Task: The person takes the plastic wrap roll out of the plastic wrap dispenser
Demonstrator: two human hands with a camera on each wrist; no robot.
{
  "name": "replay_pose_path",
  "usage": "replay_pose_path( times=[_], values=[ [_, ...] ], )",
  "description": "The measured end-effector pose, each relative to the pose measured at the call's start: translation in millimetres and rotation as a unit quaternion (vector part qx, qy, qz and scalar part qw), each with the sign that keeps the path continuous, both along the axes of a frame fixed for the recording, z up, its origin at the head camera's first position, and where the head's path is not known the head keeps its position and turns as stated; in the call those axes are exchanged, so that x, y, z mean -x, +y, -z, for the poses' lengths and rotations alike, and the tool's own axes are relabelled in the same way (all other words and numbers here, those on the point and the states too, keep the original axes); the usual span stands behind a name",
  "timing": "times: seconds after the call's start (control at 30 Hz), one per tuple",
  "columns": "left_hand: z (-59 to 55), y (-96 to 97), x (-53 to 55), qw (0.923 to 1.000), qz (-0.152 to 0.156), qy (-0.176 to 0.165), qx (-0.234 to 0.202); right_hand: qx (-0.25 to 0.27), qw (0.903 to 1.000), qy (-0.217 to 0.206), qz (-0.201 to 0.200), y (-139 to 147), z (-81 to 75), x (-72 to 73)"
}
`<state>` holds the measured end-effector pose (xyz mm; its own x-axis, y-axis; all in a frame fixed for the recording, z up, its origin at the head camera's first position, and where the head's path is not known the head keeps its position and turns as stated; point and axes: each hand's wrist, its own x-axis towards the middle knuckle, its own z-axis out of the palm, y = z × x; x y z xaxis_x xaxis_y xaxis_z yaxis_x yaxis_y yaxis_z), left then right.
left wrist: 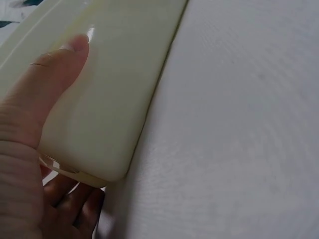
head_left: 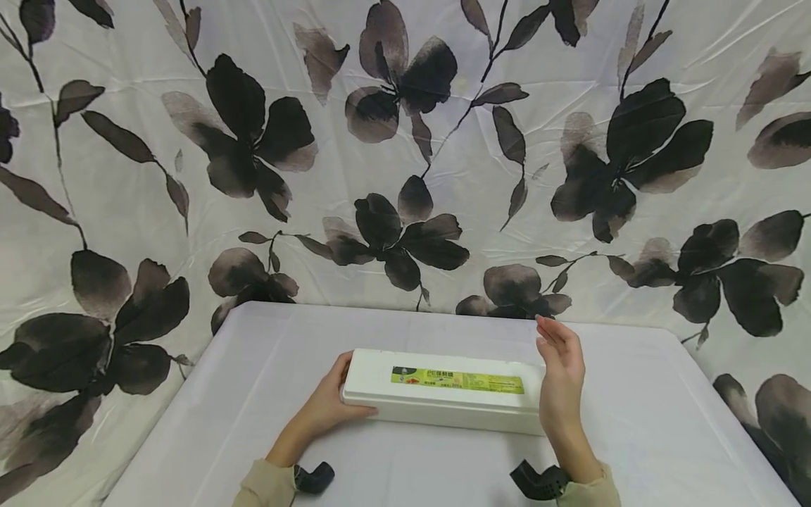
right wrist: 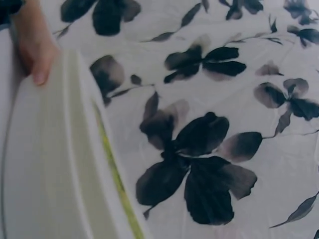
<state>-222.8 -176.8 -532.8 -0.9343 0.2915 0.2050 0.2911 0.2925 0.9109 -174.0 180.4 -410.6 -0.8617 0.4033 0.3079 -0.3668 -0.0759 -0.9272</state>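
Observation:
A long white cling film box [head_left: 443,412] with a yellow-green label [head_left: 457,380] lies on the table, its long side facing me. My left hand [head_left: 326,400] grips its left end. In the left wrist view the thumb lies along the box's [left wrist: 119,94] front side, while the other fingers curl at the end. At the right end my right hand [head_left: 562,377] stands upright with straight fingers, overlapping the box's end in the head view. The right wrist view shows the box [right wrist: 45,149] lengthwise, with the left hand [right wrist: 39,52] at its far end.
The table [head_left: 279,345] is covered with a white cloth. Behind it hangs a white curtain with dark flowers [head_left: 393,239]. Black wrist mounts [head_left: 315,479] sit at both sleeves.

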Motion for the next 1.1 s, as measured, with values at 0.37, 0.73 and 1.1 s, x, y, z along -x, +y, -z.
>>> replay_pose_path(
  times=[0.37,0.73,1.1],
  values=[
    [-19.6,9.3,-15.5,0.9998,-0.012,-0.001,0.013,-0.041,0.9939,-0.025,-0.1,-20.0,-10.0,18.3],
    [0.9,3.2,-4.8,0.9999,-0.008,0.008,0.005,-0.104,0.9773,-0.053,-0.177,-30.8,-1.5,25.3],
    [-33.6,9.8,-22.2,0.9998,-0.009,0.015,0.012,-0.141,0.9633,-0.056,-0.222,-39.0,17.6,31.6]
  ],
)
